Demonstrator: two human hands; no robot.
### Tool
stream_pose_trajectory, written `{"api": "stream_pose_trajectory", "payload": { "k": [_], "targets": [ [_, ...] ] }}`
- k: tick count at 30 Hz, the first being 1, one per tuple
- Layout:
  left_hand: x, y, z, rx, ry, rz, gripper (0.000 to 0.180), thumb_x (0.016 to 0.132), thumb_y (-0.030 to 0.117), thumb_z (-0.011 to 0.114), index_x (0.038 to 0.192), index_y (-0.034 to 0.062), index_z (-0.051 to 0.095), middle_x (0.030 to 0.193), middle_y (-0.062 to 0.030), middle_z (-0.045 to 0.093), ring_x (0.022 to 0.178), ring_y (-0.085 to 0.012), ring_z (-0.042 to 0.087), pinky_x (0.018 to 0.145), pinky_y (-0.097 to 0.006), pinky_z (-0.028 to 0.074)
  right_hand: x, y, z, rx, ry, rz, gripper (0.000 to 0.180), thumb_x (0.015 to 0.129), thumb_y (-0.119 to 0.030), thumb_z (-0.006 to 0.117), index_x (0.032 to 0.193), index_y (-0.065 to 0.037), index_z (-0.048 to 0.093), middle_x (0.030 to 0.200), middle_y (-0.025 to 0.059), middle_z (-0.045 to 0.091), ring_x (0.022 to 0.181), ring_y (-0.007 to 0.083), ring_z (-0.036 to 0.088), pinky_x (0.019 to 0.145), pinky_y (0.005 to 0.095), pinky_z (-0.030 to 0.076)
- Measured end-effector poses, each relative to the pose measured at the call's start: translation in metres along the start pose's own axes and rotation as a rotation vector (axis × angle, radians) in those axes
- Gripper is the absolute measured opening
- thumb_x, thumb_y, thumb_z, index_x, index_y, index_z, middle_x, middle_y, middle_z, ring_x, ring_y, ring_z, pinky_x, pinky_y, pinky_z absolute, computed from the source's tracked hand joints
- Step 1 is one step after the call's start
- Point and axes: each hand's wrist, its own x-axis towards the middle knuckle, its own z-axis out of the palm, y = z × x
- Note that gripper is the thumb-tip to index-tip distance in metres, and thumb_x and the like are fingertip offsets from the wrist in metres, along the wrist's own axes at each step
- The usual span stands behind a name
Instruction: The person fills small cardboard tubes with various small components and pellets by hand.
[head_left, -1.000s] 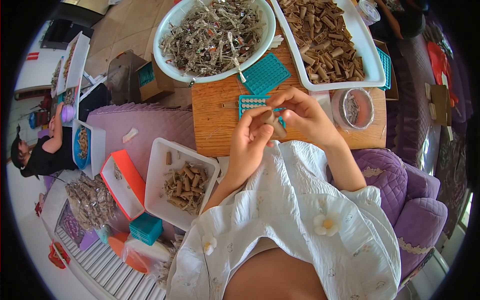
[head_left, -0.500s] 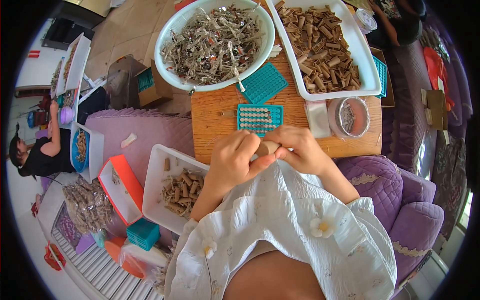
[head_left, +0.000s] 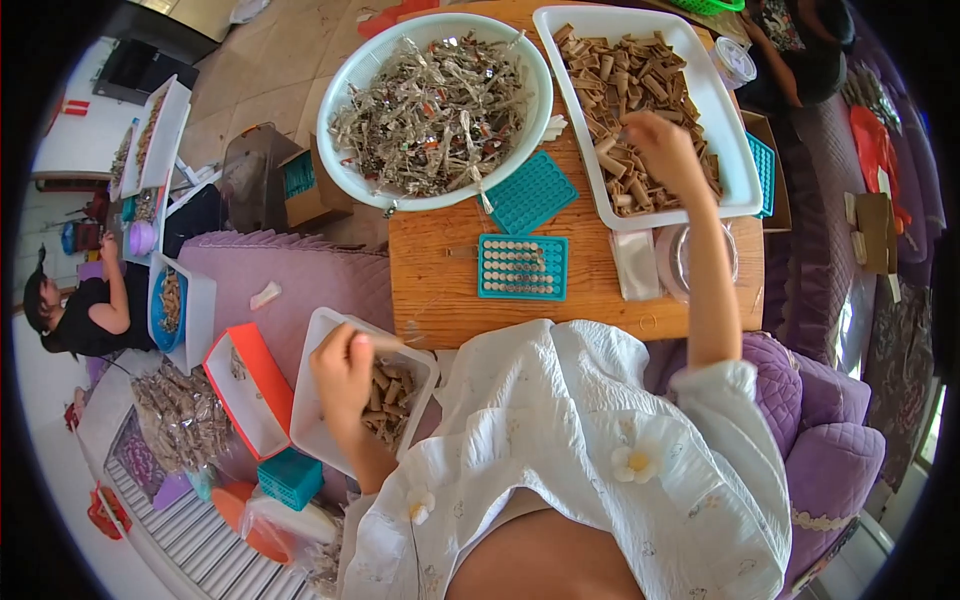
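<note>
My left hand (head_left: 343,372) is over the white bin (head_left: 318,345) on the left, which has brown cardboard tubes (head_left: 388,405) in it. A blurred tan cardboard tube (head_left: 384,343) shows at its closed fingertips. My right hand (head_left: 660,145) reaches into the large white tray (head_left: 735,175) of brown cardboard pieces (head_left: 635,75), fingers bent down. Whether they grip a piece is not visible. On the table between the hands lies a teal rack (head_left: 523,267) with rows of small round whitish pieces. Behind it sits another teal rack (head_left: 533,192).
A pale basin (head_left: 333,150) of shiny wrapped pieces stands at the table's back left. My right forearm partly covers a clear round tub (head_left: 672,262), beside plastic bags (head_left: 633,265). An orange-red box (head_left: 245,400) lies left of the bin. A person (head_left: 85,300) works at far left.
My hands have parted from the cardboard tube held before me. The left moved left over the bin, with a tube at its fingers; the right went forward into the tray.
</note>
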Motion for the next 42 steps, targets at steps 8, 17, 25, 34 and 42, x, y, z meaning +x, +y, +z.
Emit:
{"api": "stream_pose_trajectory", "payload": {
  "k": [8, 17, 25, 34, 42],
  "targets": [
    [-0.077, -0.190, 0.006, 0.528, -0.553, -0.917, 0.040, 0.069, 0.038, 0.053, 0.084, 0.0005, 0.060, 0.080, -0.0238, 0.057, 0.079, -0.0348, 0.057, 0.069, -0.043, 0.042, 0.090, 0.106, 0.010, -0.736, -0.213, -0.063, 0.034, 0.073, -0.005, 0.049, 0.106, -0.009, 0.054, 0.097, 0.0167, 0.055, 0.091, 0.0311, 0.053, 0.077, 0.0376, 0.042],
    [0.032, -0.044, 0.014, 0.309, -0.030, -0.228, 0.024, 0.077, 0.025, 0.055, 0.088, 0.0046, 0.057, 0.080, -0.0140, 0.060, 0.076, -0.0295, 0.057, 0.065, -0.036, 0.044, 0.064, 0.080, -0.003, -0.792, 0.083, -0.049, 0.016, 0.074, -0.020, 0.058, 0.085, -0.009, 0.060, 0.092, 0.0135, 0.050, 0.089, 0.0289, 0.050, 0.075, 0.0373, 0.043],
    [0.176, 0.040, 0.087, -0.071, 0.087, 0.322, 0.010, 0.077, 0.007, 0.050, 0.086, 0.0041, 0.055, 0.079, -0.0141, 0.058, 0.074, -0.0307, 0.056, 0.064, -0.038, 0.043, -0.009, 0.028, -0.026, -0.156, 0.261, -0.065, 0.017, 0.077, -0.017, 0.056, 0.085, -0.002, 0.057, 0.066, 0.0133, 0.058, 0.058, 0.0239, 0.055, 0.056, 0.0312, 0.043],
    [0.246, 0.031, 0.121, 0.649, 0.055, 0.482, 0.014, 0.070, 0.007, 0.055, 0.082, 0.0102, 0.061, 0.089, -0.0055, 0.049, 0.087, -0.0223, 0.048, 0.069, -0.032, 0.047, -0.120, 0.058, -0.033, 0.198, 0.332, 0.142, 0.012, 0.079, -0.010, 0.053, 0.085, 0.000, 0.055, 0.062, 0.0028, 0.052, 0.058, 0.0077, 0.045, 0.054, 0.0212, 0.038],
    [0.272, 0.043, 0.080, -0.209, 0.195, 0.388, 0.017, 0.079, 0.015, 0.052, 0.089, 0.0017, 0.055, 0.074, -0.0087, 0.059, 0.069, -0.0228, 0.056, 0.064, -0.033, 0.044, -0.139, 0.065, -0.049, 0.251, 0.487, 0.164, 0.014, 0.083, -0.011, 0.049, 0.088, 0.001, 0.053, 0.065, -0.0008, 0.048, 0.061, 0.0052, 0.044, 0.056, 0.0186, 0.036]
  ]
}}
